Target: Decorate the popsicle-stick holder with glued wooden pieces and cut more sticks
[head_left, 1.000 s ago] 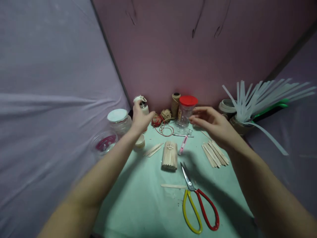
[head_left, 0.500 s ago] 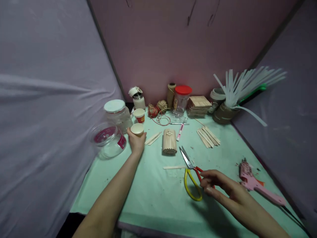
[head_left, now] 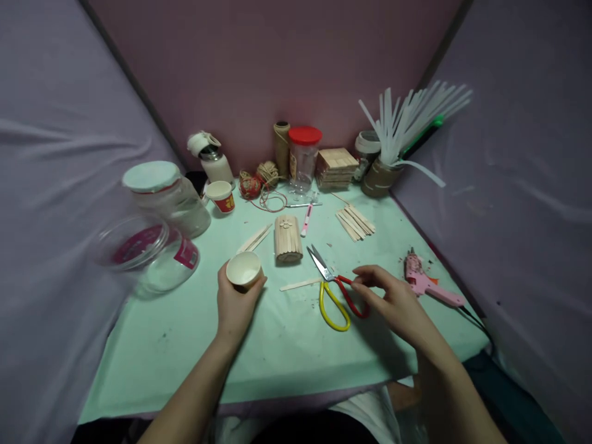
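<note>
Right, the left hand (head_left: 235, 305) has its fingers (head_left: 222, 282) wrapped round a small plain paper cup (head_left: 243, 270). The cup is held upright with its mouth open, a little left of the table's middle and closer to the near edge than the far one. Over on the other side, the right hand (head_left: 393, 302) has its fingers (head_left: 366, 279) curled down onto the red handle loop of the scissors (head_left: 333, 290). They're touching it, but I can't tell whether they're actually gripping. The scissors lie flat near the middle of the table (head_left: 161, 345), blades slightly parted and pointing toward the far edge, the yellow loop nearest the person.

Just off the blades, on their left, lies a single wooden stick (head_left: 298, 285). Beyond that is a little panel of joined sticks (head_left: 287, 239), with two loose sticks (head_left: 253, 239) to its left and a pink pen-like tool (head_left: 306, 220) to its right. Further right there's a fanned row of sticks (head_left: 355, 222), and by the right edge a pink glue gun (head_left: 428, 280).

At the left edge, a clear jar (head_left: 148, 253) lies on its side with a white-lidded jar (head_left: 161, 194) behind it. A red-printed cup (head_left: 222, 196) stands nearby. Along the far edge are twine balls (head_left: 259, 180), a red-lidded jar (head_left: 304, 160), a stack of sticks (head_left: 337, 168) and a pot of white strips (head_left: 380, 176).
</note>
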`<action>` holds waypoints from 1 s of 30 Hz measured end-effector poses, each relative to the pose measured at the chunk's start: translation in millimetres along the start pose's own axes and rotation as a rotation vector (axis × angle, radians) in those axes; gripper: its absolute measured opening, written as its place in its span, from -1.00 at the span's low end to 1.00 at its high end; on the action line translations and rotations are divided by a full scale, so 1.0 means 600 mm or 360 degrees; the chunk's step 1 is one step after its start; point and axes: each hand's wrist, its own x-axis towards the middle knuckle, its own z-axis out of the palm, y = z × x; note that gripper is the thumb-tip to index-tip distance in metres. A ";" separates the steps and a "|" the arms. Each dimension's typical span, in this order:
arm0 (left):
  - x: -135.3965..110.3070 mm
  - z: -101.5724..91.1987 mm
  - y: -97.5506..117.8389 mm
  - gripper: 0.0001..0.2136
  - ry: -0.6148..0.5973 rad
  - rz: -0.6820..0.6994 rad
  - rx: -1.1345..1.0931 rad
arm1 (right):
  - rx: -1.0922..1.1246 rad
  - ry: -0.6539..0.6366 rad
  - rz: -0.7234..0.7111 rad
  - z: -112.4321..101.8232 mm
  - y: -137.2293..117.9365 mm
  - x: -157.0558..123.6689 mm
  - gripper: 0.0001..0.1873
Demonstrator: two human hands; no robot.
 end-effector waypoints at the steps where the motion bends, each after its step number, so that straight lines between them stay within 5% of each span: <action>1: -0.009 0.002 -0.002 -0.35 -0.0028 0.0016 0.0015 | -0.0030 -0.0012 -0.0025 0.010 0.000 0.003 -0.73; 9: -0.016 0.010 -0.014 -0.31 -0.0099 0.0069 0.0105 | -0.0818 -0.0193 -0.0516 0.104 -0.017 0.039 -0.86; 15: -0.020 0.010 -0.018 -0.32 -0.0113 0.0074 0.0125 | -0.1062 -0.0285 -0.0589 0.138 -0.029 0.062 -0.82; 23: -0.023 0.008 -0.016 -0.32 -0.0162 0.0006 0.0133 | -0.0821 -0.0276 -0.0618 0.109 -0.048 0.055 -0.82; 27: -0.025 0.008 -0.020 -0.31 -0.0197 0.0046 0.0116 | -0.0506 -0.0243 -0.0838 0.080 -0.108 0.060 -0.87; 30: -0.026 0.007 -0.020 -0.31 -0.0223 0.0057 0.0090 | -0.0614 -0.0237 -0.0995 0.089 -0.162 0.082 -0.84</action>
